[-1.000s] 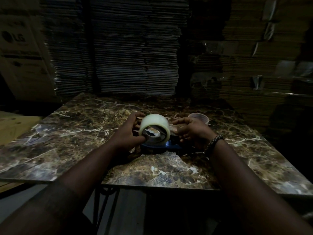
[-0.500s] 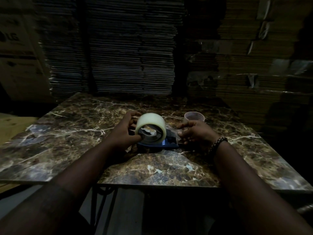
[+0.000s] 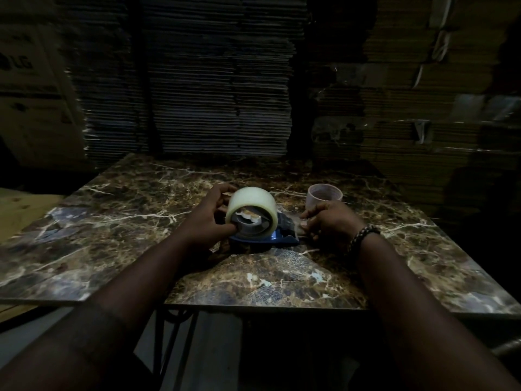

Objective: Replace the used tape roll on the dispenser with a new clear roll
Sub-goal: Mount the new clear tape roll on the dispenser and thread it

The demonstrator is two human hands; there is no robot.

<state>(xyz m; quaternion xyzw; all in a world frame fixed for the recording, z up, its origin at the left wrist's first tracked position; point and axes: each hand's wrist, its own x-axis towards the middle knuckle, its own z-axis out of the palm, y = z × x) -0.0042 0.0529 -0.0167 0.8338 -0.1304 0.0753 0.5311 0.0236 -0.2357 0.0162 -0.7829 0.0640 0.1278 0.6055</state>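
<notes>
Leftmost, the left hand (image 3: 210,221) curls around the roll (image 3: 251,213), fingers over its far side and thumb pressed at its near rim, a closed grasp that steadies it. That roll, a fat, milky-clear cylinder with a smooth, glossy face, stands on edge on the dispenser (image 3: 265,238), at mid-table; a pale toothed hub shows inside its core. Only the dispenser's blue, hard-looking base plate is plainly visible beneath and to the right of the roll. Next, the right hand (image 3: 328,221) is closed at the dispenser's right end, where a thin, translucent strip of tape (image 3: 298,231) seems to run to the fingers; whether they pinch it or merely rest on it cannot be told in this dim light. Just behind that hand stands the core (image 3: 324,197), a short, bare, pale ring, upright on the table (image 3: 112,221), whose top is dark, polished, veined stone.

Judged from this layout, the new roll is already mounted and the step in hand is threading. The next move calls for drawing the free end evenly toward the cutter without letting it fold back or stick to itself.
</notes>
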